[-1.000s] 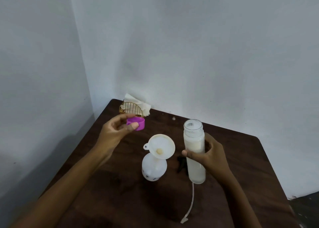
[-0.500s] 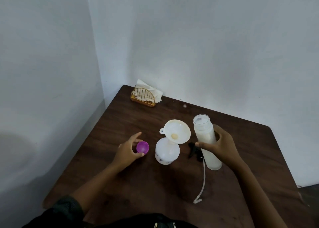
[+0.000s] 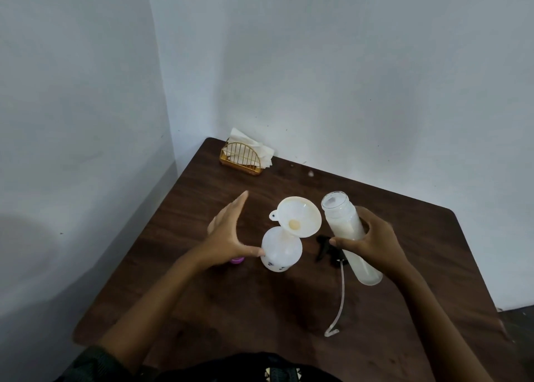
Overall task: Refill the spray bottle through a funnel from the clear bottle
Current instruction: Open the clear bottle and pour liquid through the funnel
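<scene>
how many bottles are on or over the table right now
2. The spray bottle stands mid-table under the funnel, the left hand touching it. The clear bottle is in the right hand, just right of it.

A gold napkin holder with white napkins stands at the far corner of the brown table.

My left hand and right hand are bare, without rings, watch or gloves, and both forearms are uncovered. A dark green sleeve begins near my left elbow; my dark garment bears a small pale patterned patch.
</scene>
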Demonstrator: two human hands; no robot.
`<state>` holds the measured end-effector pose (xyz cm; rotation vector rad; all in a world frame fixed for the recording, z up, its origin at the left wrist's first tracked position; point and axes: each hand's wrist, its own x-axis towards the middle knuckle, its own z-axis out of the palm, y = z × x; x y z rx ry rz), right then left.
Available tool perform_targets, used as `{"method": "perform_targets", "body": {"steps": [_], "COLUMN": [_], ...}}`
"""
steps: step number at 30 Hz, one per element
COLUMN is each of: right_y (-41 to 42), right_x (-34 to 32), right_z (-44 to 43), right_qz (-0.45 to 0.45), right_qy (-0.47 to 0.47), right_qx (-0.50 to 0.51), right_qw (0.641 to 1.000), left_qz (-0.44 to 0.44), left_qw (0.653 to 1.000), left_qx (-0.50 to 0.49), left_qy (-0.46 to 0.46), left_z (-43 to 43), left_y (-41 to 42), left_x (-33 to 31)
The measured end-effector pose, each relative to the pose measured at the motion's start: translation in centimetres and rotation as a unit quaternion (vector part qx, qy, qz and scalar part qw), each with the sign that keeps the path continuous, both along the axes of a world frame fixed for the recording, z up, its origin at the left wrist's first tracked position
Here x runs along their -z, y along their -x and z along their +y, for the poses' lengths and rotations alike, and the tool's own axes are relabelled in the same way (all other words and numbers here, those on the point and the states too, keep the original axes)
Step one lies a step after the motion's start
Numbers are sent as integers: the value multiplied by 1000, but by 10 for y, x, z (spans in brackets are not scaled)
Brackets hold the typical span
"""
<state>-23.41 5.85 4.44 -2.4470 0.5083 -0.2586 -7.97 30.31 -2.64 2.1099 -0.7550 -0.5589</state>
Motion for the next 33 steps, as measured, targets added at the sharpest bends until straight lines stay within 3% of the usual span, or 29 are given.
{"method": "perform_targets", "body": {"steps": [4, 9, 19, 33], "right_y": [-4, -4, -4, -10], "right_x": [-2, 0, 4, -1], "right_z": [-4, -7, -8, -7], "right_qz": [14, 23, 29, 20], "right_qy": [32, 37, 29, 58], "right_qx": [-11, -17, -7, -24], "right_qw": [999, 999, 999, 998], "left_qz": [-95, -91, -118, -89], "left_qw": [992, 984, 987, 993], "left_qx": [83, 148, 94, 72], "left_qy": [0, -46, -55, -33], "left_z": [-14, -41, -61, -61], "left_y": [1, 3, 3, 6], "left_x": [-45, -51, -35, -33]}}
